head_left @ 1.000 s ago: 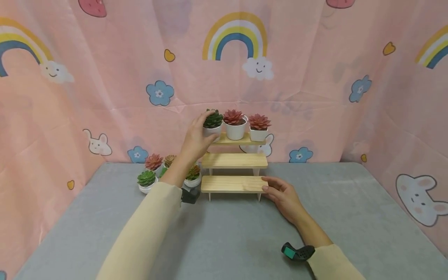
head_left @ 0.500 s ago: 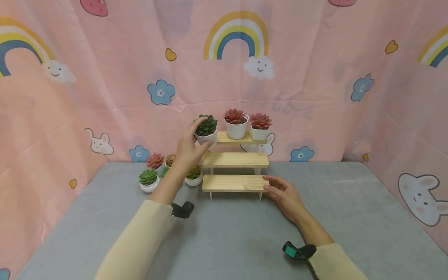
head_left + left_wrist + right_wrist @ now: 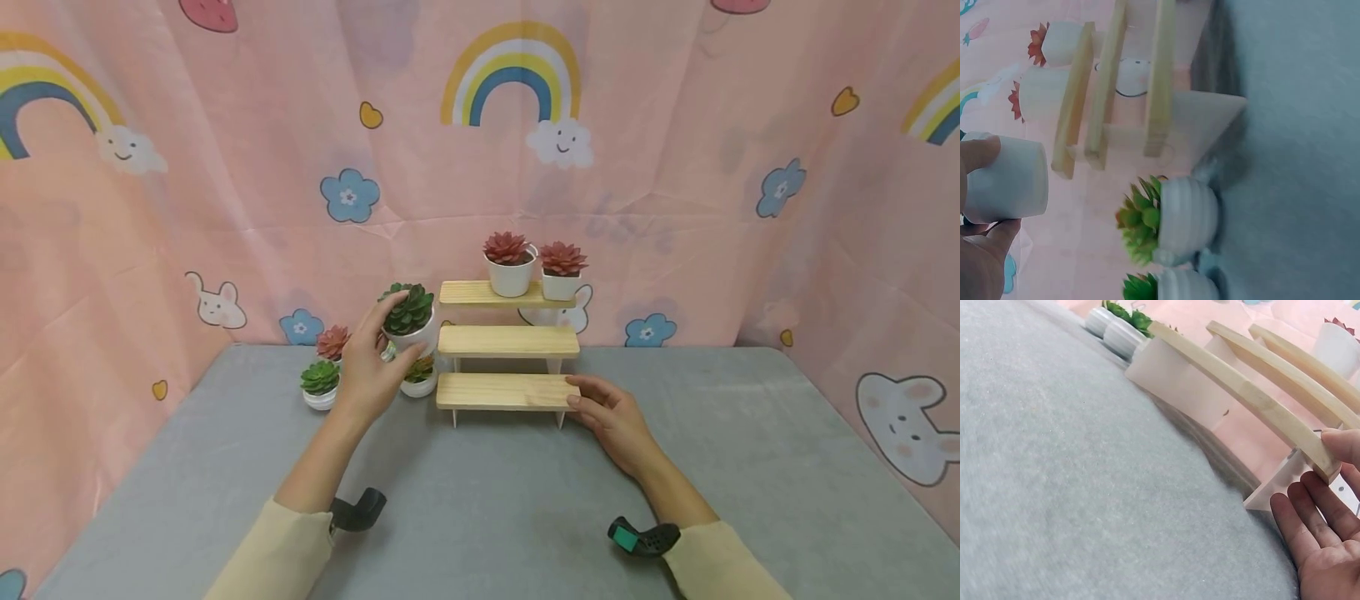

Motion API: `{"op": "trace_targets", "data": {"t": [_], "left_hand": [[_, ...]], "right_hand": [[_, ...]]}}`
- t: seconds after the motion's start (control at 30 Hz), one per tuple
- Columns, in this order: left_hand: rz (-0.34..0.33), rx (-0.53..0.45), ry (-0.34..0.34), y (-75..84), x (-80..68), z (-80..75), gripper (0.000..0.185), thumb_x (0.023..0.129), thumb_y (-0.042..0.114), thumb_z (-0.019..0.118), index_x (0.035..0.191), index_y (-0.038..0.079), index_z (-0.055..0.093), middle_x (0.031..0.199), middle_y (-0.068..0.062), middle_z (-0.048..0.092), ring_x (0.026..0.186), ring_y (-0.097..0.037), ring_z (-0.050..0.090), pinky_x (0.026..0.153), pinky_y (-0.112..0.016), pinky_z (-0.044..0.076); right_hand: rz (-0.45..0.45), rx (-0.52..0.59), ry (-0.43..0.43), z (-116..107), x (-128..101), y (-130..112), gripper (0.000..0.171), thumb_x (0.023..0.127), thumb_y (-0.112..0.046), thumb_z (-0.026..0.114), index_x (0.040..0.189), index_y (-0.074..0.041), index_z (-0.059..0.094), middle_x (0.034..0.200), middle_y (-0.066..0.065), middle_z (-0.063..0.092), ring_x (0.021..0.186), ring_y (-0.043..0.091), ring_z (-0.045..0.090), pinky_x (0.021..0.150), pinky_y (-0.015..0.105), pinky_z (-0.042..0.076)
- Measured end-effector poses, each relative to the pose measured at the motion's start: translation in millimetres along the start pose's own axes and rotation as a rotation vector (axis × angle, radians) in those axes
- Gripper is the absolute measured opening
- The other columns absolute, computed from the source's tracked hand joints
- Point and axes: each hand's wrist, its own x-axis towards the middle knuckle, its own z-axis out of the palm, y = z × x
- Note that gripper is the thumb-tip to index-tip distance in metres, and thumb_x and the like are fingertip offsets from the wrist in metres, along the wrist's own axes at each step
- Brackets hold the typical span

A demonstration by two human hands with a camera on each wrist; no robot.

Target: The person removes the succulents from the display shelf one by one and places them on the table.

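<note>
While the right grip (image 3: 611, 414) rests flat against the wooden shelf (image 3: 501, 390), the left grip (image 3: 371, 367) clasps a smooth white pot (image 3: 414, 336).

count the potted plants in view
At least 6: two on the top shelf, one held in the left hand, three on the table; others may be hidden behind the hand.

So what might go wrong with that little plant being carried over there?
The left hand holds the green pot in the air above the small pots on the table; setting it down could knock one over. The right hand only touches the stand's lowest shelf, so a bump might tip the two red plants on top.
</note>
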Motion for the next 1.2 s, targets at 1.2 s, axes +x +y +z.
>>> {"op": "trace_targets", "data": {"t": [1.2], "left_hand": [[-0.114, 0.054, -0.084, -44.9, -39.2, -2.9, 0.073, 0.085, 0.006, 0.080, 0.148, 0.024, 0.048, 0.149, -0.014, 0.049, 0.140, -0.035, 0.049, 0.110, -0.052, 0.047]], "right_hand": [[-0.001, -0.001, 0.005, 0.7, -0.5, -0.8, 0.052, 0.100, -0.017, 0.064, 0.143, 0.008, 0.047, 0.136, 0.012, 0.051, 0.111, 0.005, 0.059, 0.091, 0.018, 0.056]]}}
